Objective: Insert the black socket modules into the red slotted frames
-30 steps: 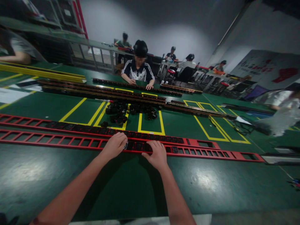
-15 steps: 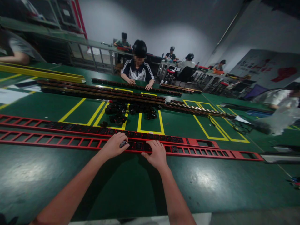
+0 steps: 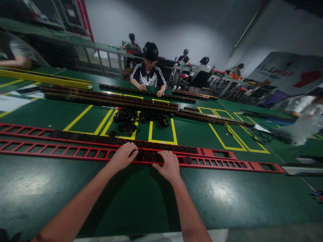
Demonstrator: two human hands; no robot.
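The nearer red slotted rail point(image 3: 83, 153) lies across the green table, with a black socket module point(image 3: 149, 157) set in it between my two hands. My left hand point(image 3: 123, 156) rests over the rail, its fingers curled with thumb and fingertips close together; whatever is between them is hidden in dark shadow. My right hand point(image 3: 168, 164) straddles the same rail, thumb at the near edge and bent fingers over the top, beside a dark module partly covered by the fingers. Another black socket point(image 3: 188, 160) sits in the rail to the right of that hand.
Behind lies a second red rail point(image 3: 219, 153) filled with several black sockets. Loose black parts point(image 3: 126, 121) are heaped beyond it, near long dark bars point(image 3: 111, 99). Across the table a co-worker point(image 3: 148, 72) handles another bar. A clear plastic bag point(image 3: 297, 129) lies at right.
The dark piece visible at my left fingertips before is no longer distinguishable, and those fingers have shifted slightly. My right hand and the rails stay nearly in place.
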